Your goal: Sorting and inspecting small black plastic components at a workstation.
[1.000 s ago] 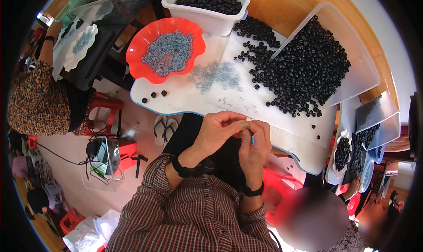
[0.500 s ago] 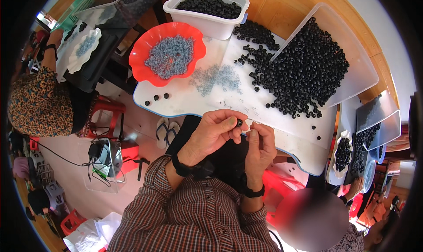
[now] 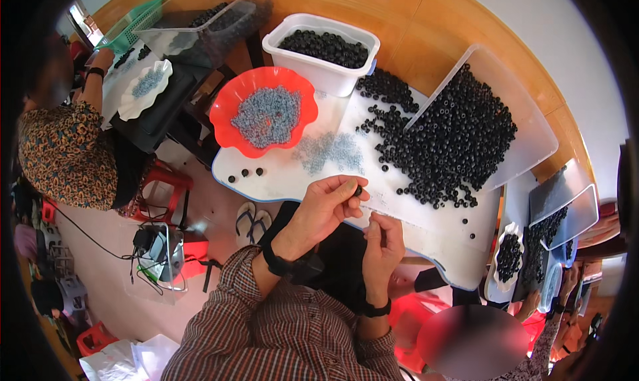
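Where fingers (image 3: 341,193) pinch it, the bead (image 3: 358,190) looks black.

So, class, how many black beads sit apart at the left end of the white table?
3: the left bead, the middle bead and the right bead, in a short row on the white table, on the wearer's side of the red bowl. None seems hidden there.

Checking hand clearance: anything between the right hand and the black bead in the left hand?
No object visibly stands between them. The left hand pinches the black bead; the right hand is apart, below and slightly right in the picture. Only the left hand's own curled fingers lie close under the bead.
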`<state>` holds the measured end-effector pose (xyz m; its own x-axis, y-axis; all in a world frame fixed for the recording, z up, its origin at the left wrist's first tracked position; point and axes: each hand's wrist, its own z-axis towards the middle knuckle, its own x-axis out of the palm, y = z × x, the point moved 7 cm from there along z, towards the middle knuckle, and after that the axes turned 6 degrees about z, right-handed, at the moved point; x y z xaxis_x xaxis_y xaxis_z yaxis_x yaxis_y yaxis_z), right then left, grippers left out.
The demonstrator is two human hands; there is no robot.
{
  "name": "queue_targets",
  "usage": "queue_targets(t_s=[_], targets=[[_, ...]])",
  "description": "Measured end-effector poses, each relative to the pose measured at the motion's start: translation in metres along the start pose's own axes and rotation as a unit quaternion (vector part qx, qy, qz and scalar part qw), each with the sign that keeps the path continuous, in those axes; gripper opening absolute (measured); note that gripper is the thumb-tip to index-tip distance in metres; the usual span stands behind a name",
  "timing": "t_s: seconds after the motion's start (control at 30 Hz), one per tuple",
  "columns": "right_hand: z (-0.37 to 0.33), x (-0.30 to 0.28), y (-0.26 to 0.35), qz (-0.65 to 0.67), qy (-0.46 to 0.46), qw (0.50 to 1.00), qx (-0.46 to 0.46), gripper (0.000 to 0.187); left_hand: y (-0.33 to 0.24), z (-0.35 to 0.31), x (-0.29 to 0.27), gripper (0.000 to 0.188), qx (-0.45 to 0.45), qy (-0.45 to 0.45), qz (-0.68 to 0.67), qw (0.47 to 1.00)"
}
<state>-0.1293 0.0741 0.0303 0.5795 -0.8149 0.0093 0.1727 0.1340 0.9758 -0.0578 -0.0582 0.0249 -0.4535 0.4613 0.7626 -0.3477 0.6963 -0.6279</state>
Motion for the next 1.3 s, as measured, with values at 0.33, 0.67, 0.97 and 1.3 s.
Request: queue_targets(t_s=[0.33, 0.67, 0.97, 1.3], targets=[[0.0, 0.0, 0.001, -0.057, 0.011, 0.997, -0.043, 0.011, -0.105, 0.107, 0.012, 0.024, 0.112, -0.042, 0.028, 0.992], [0.005, -0.022, -0.012, -0.051, -0.038, 0.998, -0.027, 0.011, -0.136, 0.102, 0.023, 0.037, 0.167, -0.086, 0.143, 0.972], [-0.003, -0.002, -0.01, -0.086, -0.002, 0.995, -0.053, 0.013, -0.118, -0.103, 0.215, 0.042, -0.069, 0.394, 0.287, 0.871], [-0.004, -0.002, -0.013, -0.142, 0.041, 0.988, -0.052, 0.01, -0.118, -0.136, 0.189, 0.037, -0.061, 0.326, 0.153, 0.931]])
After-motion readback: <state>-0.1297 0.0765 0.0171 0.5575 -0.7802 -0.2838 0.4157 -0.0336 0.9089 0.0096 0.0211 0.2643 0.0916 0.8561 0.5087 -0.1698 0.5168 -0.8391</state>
